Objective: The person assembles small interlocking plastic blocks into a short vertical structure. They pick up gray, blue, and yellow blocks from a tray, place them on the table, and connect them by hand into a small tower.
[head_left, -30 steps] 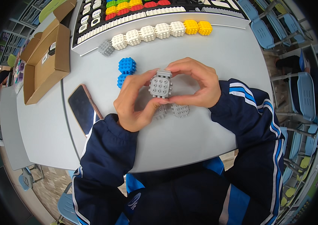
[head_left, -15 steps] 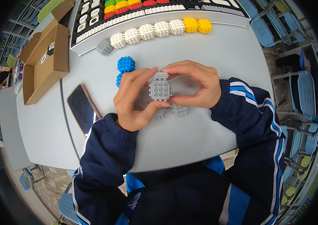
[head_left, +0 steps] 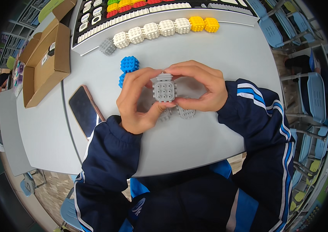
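A grey studded cube (head_left: 164, 89) is being held just above the grey table (head_left: 195, 143), clamped between the fingers of the left hand (head_left: 137, 101) and the right hand (head_left: 199, 86), thumbs beneath and fingertips on top. Two more grey cubes (head_left: 179, 112) are lying on the table under the hands. A dark phone (head_left: 84, 110) is resting to the left. Blue cubes (head_left: 129, 65) are sitting just beyond the left hand. Farther off, a row of white cubes (head_left: 152, 31) and yellow cubes (head_left: 204, 24) is lined up, and an open cardboard box (head_left: 44, 62) is standing at the far left.

classroom | grey tables (head_left: 226, 46) | rows of blue chairs (head_left: 313, 96) | brick trays (head_left: 140, 9)
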Motion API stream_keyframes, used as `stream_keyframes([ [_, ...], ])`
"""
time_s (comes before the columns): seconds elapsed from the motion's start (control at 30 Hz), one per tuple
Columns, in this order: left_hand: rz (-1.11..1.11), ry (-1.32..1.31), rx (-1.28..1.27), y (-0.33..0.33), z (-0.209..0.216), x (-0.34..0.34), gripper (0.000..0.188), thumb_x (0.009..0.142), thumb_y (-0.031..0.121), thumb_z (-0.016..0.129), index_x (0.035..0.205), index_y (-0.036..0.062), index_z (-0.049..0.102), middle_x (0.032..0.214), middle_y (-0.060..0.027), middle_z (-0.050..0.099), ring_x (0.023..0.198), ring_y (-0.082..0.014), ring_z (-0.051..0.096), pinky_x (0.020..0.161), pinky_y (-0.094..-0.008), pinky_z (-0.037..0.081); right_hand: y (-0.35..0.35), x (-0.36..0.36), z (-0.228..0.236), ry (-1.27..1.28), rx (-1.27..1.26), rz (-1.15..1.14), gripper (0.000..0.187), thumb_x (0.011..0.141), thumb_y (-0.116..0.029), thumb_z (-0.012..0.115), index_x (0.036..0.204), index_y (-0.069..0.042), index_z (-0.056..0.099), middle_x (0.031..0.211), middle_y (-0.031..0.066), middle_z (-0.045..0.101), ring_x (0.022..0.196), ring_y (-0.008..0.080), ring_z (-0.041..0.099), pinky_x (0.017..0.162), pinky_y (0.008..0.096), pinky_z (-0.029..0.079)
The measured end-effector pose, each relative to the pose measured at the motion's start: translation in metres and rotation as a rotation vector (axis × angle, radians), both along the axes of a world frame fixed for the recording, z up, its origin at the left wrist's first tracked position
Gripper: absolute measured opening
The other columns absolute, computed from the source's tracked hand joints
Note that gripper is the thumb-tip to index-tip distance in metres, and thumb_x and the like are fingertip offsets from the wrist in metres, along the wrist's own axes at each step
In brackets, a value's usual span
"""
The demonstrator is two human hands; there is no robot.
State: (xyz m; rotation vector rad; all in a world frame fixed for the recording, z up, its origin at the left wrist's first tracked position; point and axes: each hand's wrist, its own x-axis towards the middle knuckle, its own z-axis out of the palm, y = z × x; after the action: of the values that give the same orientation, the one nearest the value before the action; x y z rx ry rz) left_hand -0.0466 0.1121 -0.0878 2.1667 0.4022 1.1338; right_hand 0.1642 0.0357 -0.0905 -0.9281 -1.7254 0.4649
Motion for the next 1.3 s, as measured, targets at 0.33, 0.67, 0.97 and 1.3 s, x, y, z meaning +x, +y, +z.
stream_keyframes([
  [0.33,0.003,0.045,0.02,-0.005,0.002,-0.001,0.054,0.076,0.021,0.088,0.117,-0.0054,0.064,0.11,-0.0164,0.065,0.094,-0.0275,0.06,0.079,-0.0343,0.05,-0.001,-0.008,0.004,-0.056,0.047,-0.054,0.056,0.065,-0.006,0.087,0.117,0.0,0.067,0.101,0.0139,0.07,0.091,0.0264,0.073,0.077,0.0314,0.058],
  [0.67,0.182,0.148,-0.015,-0.003,-0.004,0.005,0.057,0.075,0.009,0.084,0.127,-0.0008,0.064,0.117,-0.0153,0.067,0.102,-0.032,0.061,0.09,-0.0385,0.051,0.016,0.006,-0.005,-0.056,-0.134,-0.035,0.056,0.071,-0.005,0.086,0.124,-0.001,0.065,0.112,0.012,0.071,0.101,0.0253,0.071,0.09,0.0329,0.056],
  [0.97,0.302,0.147,0.266,-0.003,0.017,-0.012,0.042,0.088,0.006,0.072,0.129,-0.0003,0.064,0.138,-0.0188,0.06,0.125,-0.032,0.056,0.105,-0.0384,0.044,0.023,0.007,-0.01,-0.143,-0.332,-0.011,0.053,0.071,-0.011,0.088,0.121,-0.007,0.07,0.136,0.0113,0.061,0.128,0.0299,0.055,0.107,0.0399,0.047],
  [1.3,0.683,0.273,0.074,0.075,-0.001,-0.027,0.041,0.09,0.012,0.07,0.13,0.0081,0.061,0.133,-0.0164,0.062,0.129,-0.0357,0.049,0.11,-0.0439,0.038,0.043,0.04,-0.013,-0.35,0.164,-0.185,0.04,0.071,-0.02,0.09,0.106,-0.01,0.076,0.137,0.0119,0.063,0.119,0.0305,0.06,0.104,0.0435,0.046],
])
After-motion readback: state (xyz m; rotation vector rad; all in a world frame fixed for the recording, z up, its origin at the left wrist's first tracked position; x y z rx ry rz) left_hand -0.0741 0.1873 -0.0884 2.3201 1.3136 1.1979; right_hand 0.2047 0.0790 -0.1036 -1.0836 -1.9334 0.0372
